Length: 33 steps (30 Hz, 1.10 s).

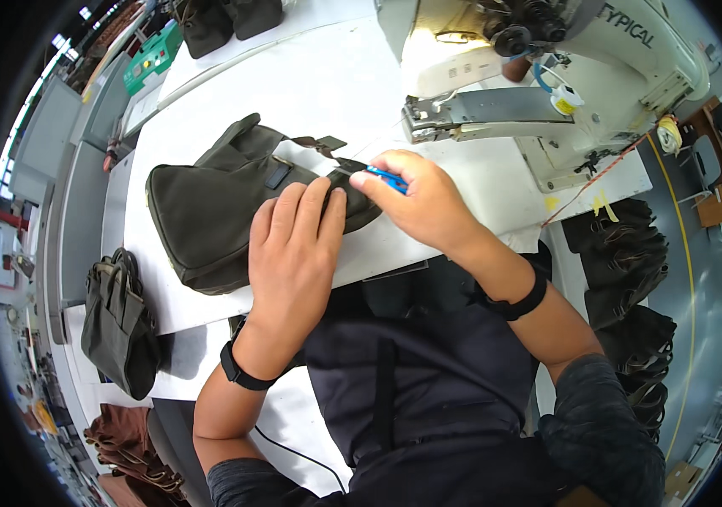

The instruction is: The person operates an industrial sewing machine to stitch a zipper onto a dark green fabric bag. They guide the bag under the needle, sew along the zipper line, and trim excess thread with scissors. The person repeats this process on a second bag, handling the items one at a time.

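An olive fabric bag [200,220] lies on the white worktable [209,93], with a small dark patch [276,175] and a short strap with a tab [327,144] on top. My left hand [293,245] rests on the bag's front, fingers extended and lying flat. My right hand [416,198] is closed on blue-handled thread snips [388,180], whose tips are at the bag's right part, beside the strap, just right of my left fingertips.
A sewing machine [598,101] stands at the back right. Another olive bag [120,329] is at the left, brown pieces [133,448] below it, dark bags [226,21] at the back, piles of olive bags [631,279] at the right, a green box [150,59] at the back left.
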Each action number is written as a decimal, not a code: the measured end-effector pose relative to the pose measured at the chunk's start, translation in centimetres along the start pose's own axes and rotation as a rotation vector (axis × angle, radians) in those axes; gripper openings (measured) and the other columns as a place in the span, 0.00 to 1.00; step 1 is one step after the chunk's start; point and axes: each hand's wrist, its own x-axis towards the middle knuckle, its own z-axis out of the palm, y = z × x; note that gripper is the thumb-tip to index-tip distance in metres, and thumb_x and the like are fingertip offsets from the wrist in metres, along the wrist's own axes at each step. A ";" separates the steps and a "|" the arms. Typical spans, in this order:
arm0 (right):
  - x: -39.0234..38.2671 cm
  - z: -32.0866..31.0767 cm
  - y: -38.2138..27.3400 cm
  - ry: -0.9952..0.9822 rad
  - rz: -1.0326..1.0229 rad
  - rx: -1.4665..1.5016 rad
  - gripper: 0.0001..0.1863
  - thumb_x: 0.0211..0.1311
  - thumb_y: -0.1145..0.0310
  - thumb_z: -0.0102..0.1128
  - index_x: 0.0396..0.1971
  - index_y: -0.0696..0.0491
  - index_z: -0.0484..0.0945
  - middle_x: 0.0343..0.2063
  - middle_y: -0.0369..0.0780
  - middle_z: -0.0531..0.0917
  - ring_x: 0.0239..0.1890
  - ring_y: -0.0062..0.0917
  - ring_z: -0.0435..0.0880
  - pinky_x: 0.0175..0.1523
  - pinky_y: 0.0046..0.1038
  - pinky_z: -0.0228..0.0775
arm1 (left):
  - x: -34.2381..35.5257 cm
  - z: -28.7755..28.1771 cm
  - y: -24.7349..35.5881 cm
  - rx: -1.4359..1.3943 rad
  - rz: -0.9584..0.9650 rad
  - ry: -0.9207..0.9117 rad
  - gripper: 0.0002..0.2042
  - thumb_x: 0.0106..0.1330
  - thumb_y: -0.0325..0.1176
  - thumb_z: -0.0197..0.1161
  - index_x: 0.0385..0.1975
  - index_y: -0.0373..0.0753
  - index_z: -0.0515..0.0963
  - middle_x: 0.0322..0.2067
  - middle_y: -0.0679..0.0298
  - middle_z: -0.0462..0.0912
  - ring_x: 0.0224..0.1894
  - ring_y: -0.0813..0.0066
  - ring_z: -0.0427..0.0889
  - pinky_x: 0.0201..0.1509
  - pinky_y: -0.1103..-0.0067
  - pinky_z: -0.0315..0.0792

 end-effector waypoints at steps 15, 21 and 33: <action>-1.1 -0.4 2.6 -0.054 0.115 0.280 0.15 0.76 0.60 0.64 0.40 0.60 0.85 0.28 0.30 0.82 0.32 0.11 0.73 0.38 0.20 0.69 | -0.7 -0.5 0.4 -0.004 -0.027 -0.026 0.24 0.54 0.22 0.67 0.55 0.40 0.82 0.57 0.64 0.81 0.59 0.62 0.79 0.62 0.65 0.71; -1.9 -1.8 3.9 0.072 -0.017 -0.031 0.13 0.70 0.62 0.67 0.41 0.58 0.83 0.31 0.41 0.84 0.31 0.30 0.80 0.38 0.31 0.74 | -0.9 -0.8 0.0 -0.001 -0.075 -0.110 0.32 0.51 0.25 0.70 0.61 0.38 0.76 0.60 0.62 0.79 0.57 0.60 0.77 0.58 0.66 0.70; -1.8 -9.4 11.7 0.219 -0.065 -0.268 0.18 0.69 0.56 0.68 0.40 0.58 0.83 0.35 0.47 0.86 0.37 0.43 0.85 0.44 0.37 0.77 | 3.1 -7.3 -4.5 0.032 -0.354 0.332 0.22 0.59 0.23 0.72 0.54 0.32 0.76 0.62 0.50 0.79 0.65 0.48 0.77 0.68 0.64 0.71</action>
